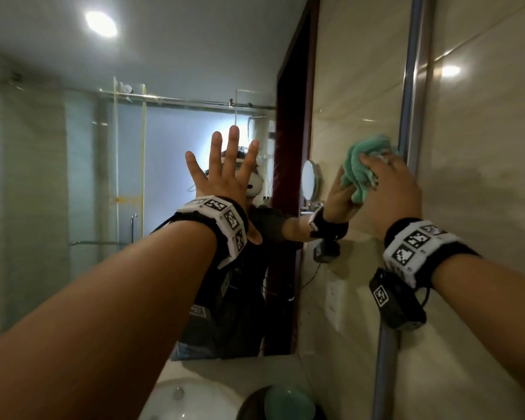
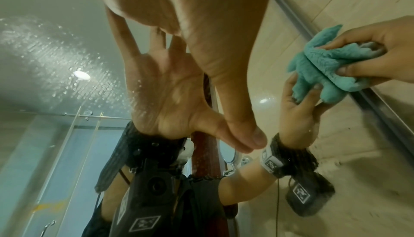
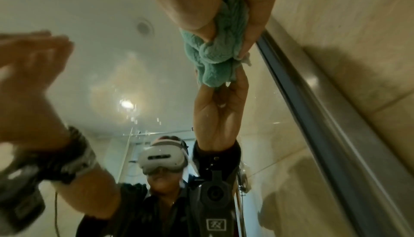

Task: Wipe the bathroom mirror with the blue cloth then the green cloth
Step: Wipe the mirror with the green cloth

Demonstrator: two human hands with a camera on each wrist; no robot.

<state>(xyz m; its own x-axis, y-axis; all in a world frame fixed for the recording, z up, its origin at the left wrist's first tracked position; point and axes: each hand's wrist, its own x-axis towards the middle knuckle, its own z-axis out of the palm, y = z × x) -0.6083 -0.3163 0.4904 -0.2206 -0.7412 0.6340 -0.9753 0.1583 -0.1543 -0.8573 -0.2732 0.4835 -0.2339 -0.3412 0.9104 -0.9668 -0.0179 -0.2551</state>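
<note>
The mirror [image 1: 119, 153] fills the wall ahead, and its metal frame edge [image 1: 412, 116] runs down the right side. My right hand [image 1: 391, 192] grips a bunched green cloth [image 1: 358, 168] and presses it on the glass right beside that edge. The right wrist view shows the green cloth [image 3: 215, 55] squeezed between thumb and fingers [image 3: 257, 10]. Spread flat, my left hand [image 1: 222, 177] lies on the glass to the left of the cloth. From the left wrist, the green cloth [image 2: 322, 67] meets its own reflection. No blue cloth is plainly in view.
Water droplets [image 2: 56, 55] speckle the glass at upper left. Below the mirror are a white sink [image 1: 188, 398] and a dark bowl [image 1: 255, 404] holding something teal. The tiled wall [image 1: 482, 177] stands right of the frame. The mirror reflects a glass shower screen.
</note>
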